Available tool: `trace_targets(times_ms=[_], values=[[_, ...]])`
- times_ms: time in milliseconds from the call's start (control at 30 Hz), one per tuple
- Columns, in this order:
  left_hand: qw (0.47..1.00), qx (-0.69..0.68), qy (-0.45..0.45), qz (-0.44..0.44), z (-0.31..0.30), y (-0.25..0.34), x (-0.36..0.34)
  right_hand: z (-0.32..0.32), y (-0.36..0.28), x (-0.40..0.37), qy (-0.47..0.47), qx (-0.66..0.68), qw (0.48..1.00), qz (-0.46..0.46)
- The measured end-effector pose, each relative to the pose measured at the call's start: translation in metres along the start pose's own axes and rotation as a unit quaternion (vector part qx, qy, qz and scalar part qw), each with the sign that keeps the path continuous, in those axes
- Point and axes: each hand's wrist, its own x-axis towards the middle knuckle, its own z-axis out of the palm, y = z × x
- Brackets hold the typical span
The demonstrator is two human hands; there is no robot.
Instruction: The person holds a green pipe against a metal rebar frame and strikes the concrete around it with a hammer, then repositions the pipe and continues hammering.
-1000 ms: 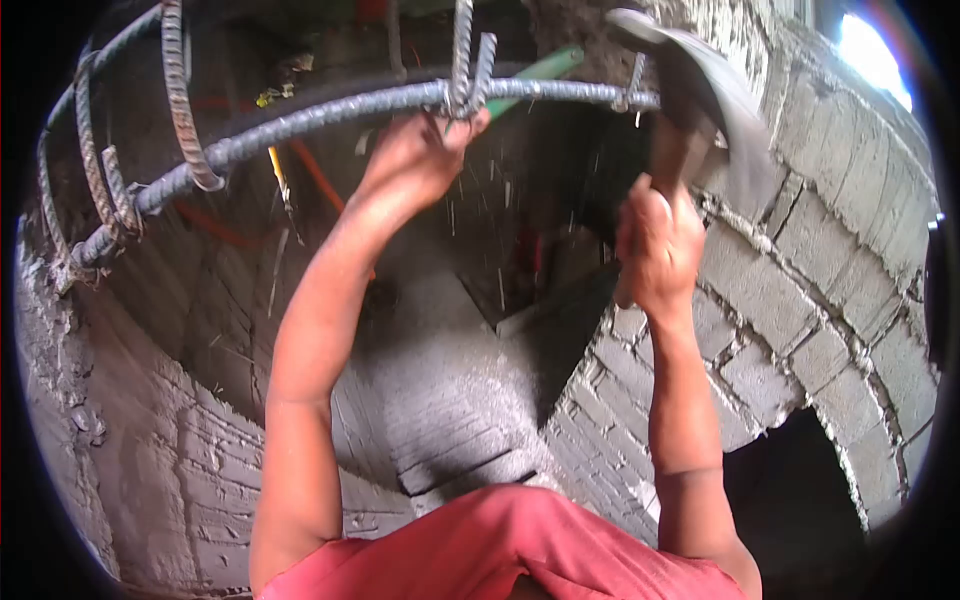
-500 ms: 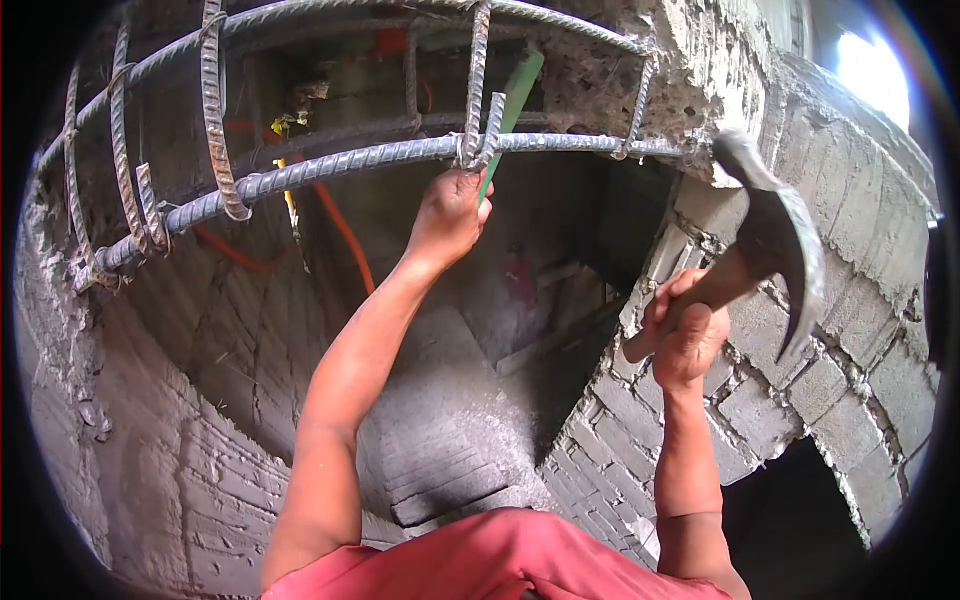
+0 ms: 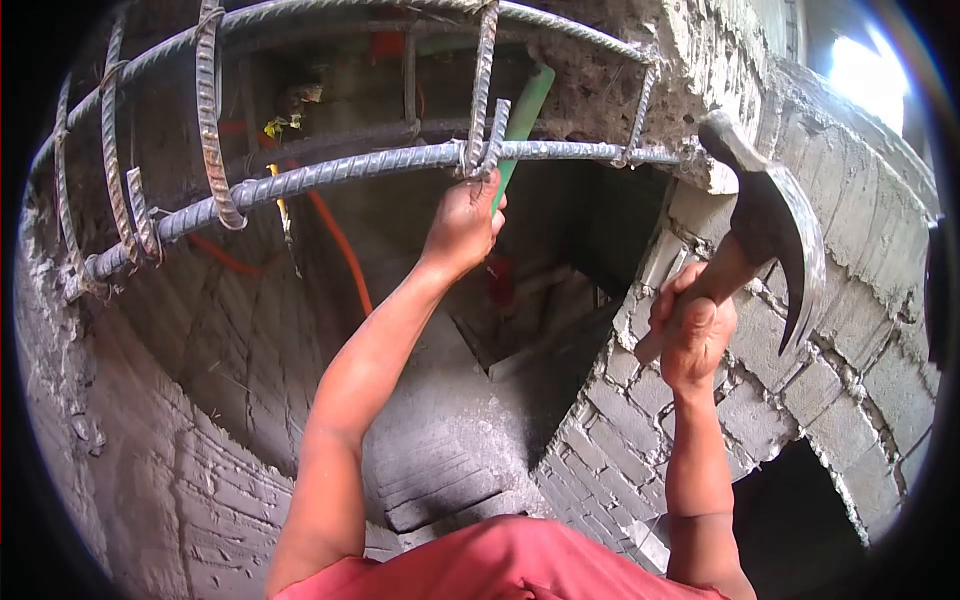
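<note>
My left hand (image 3: 462,228) is closed around the lower part of a green bar-like piece (image 3: 530,105), just under the lower ribbed rebar (image 3: 350,165). The green piece slants up to the right behind that rebar; its kind is not clear, and my fingers hide its lower end. On the right, my right hand (image 3: 697,340) wraps round the handle of a claw hammer (image 3: 772,215). The hammer is raised in front of the block wall, its claw curving down to the right. A short upright rebar stub (image 3: 497,130) rises right above my left hand.
Curved rebars with tied vertical ties (image 3: 208,110) span the opening ahead. A rough concrete edge (image 3: 700,85) stands at upper right, above a block wall (image 3: 760,405) with a dark gap. An orange hose (image 3: 340,245) hangs below the rebars, over a grey slab (image 3: 440,460).
The hammer head has risen slightly in view, with my right hand a little higher. My left hand and the green piece appear slightly farther right; the whole view has shifted a little too.
</note>
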Motion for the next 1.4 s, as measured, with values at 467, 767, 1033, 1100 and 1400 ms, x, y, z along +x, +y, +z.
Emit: trace_targets(times_ms=[467, 767, 1033, 1100, 1400], values=[[0.945, 0.221, -0.021, 0.239, -0.021, 0.022, 0.004, 0.040, 0.005, 0.061, 0.035, -0.014, 0.996, -0.083], [0.982, 0.141, -0.007, 0.121, -0.025, -0.004, 0.017, 0.037, -0.017, 0.053, -0.010, -0.119, 0.985, -0.125], [0.989, 0.013, -0.015, 0.144, -0.021, -0.022, 0.020, 0.015, -0.009, 0.007, -0.024, -0.046, 0.995, -0.085], [0.993, 0.004, -0.014, 0.116, -0.023, -0.020, 0.015, 0.017, -0.002, 0.002, -0.047, -0.071, 0.992, -0.094], [0.988, 0.054, -0.053, 0.137, -0.033, -0.020, 0.010, 0.015, -0.013, -0.004, -0.027, 0.021, 0.999, 0.021]])
